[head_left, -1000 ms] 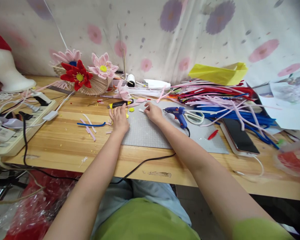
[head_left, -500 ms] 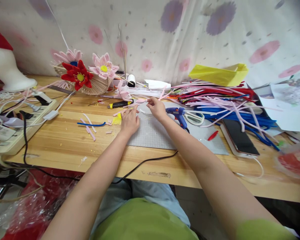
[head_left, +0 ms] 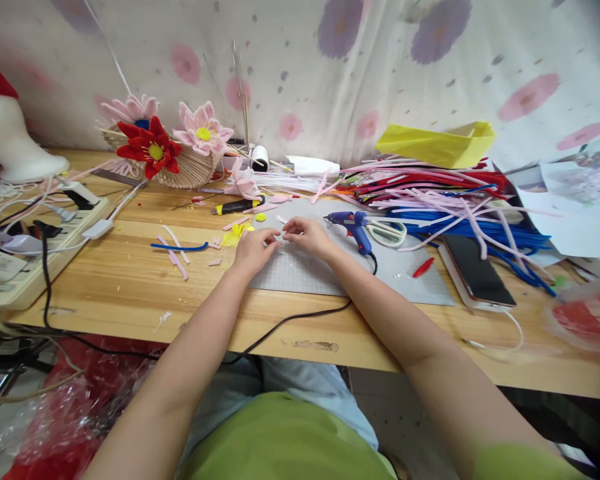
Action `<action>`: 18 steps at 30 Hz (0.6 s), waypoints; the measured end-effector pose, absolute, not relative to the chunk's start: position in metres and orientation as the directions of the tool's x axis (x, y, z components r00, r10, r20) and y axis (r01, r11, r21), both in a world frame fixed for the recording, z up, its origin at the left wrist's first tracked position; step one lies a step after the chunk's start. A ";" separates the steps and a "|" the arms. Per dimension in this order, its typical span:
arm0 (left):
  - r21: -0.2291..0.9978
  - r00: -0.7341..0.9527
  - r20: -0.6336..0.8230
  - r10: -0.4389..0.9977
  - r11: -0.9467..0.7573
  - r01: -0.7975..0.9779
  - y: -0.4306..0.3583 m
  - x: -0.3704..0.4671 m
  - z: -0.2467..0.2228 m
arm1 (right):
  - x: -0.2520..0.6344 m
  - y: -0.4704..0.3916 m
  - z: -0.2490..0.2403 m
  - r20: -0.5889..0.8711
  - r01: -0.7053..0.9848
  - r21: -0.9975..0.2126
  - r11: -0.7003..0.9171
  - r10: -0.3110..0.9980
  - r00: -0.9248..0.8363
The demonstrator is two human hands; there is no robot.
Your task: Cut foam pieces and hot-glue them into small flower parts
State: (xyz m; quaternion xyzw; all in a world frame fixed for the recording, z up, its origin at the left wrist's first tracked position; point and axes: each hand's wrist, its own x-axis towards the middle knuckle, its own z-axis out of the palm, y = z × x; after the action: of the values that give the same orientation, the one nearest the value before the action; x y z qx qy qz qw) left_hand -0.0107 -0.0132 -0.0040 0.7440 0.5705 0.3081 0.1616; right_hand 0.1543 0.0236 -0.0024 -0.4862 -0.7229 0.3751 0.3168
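Above the grey cutting mat (head_left: 315, 277), my left hand (head_left: 257, 250) and my right hand (head_left: 307, 237) are close together, fingertips almost touching. Both have thumb and fingers pinched; anything between them is too small to make out. A small white piece (head_left: 281, 219) shows just behind the fingertips. Yellow scraps (head_left: 236, 235) lie beside my left hand, and a small yellow disc (head_left: 261, 217) lies behind it. To the right of my right hand, a blue glue gun (head_left: 353, 227) rests on the mat, near white-handled scissors (head_left: 387, 233).
Bundles of pink, red and blue pipe cleaners (head_left: 430, 200) lie at the back right, beside a phone (head_left: 475, 270). A yellow-and-black cutter (head_left: 237, 205) lies behind the mat. Fuzzy flowers (head_left: 155, 150) stand back left near a power strip (head_left: 75, 233). A black cable (head_left: 290, 321) crosses the front edge.
My right hand has come down and nearer to me, away from the pink petals at the back. My left hand has drawn back slightly, uncovering the yellow disc.
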 end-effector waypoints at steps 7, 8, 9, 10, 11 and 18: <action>0.862 -0.136 0.235 0.963 -0.142 0.487 0.004 -0.029 -0.016 | 0.163 0.027 -0.023 0.189 0.511 -0.799 0.317 0.939 -0.287; 0.898 -0.175 0.242 0.954 -0.153 0.412 0.007 -0.032 -0.018 | 0.164 0.027 -0.025 0.199 0.512 -0.796 0.324 0.938 -0.283; 0.922 -0.197 0.249 0.948 -0.169 0.349 0.009 -0.035 -0.019 | 0.164 0.027 -0.026 0.207 0.514 -0.794 0.324 0.940 -0.272; 0.940 -0.210 0.239 0.948 -0.171 0.296 0.010 -0.036 -0.020 | 0.165 0.027 -0.026 0.215 0.517 -0.793 0.322 0.942 -0.258; 0.954 -0.216 0.222 0.951 -0.166 0.252 0.011 -0.037 -0.020 | 0.165 0.026 -0.024 0.224 0.518 -0.793 0.321 0.944 -0.242; 0.995 -0.358 0.099 0.928 -0.092 0.037 0.009 -0.039 -0.007 | 0.177 0.022 0.001 0.238 0.539 -0.786 0.302 0.953 -0.185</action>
State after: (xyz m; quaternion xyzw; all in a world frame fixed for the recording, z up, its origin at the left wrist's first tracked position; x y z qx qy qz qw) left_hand -0.0388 0.0093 -0.0068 0.4286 0.5630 0.6018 0.3704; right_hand 0.1769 0.0216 0.0010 -0.5204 -0.7172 0.2800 0.3694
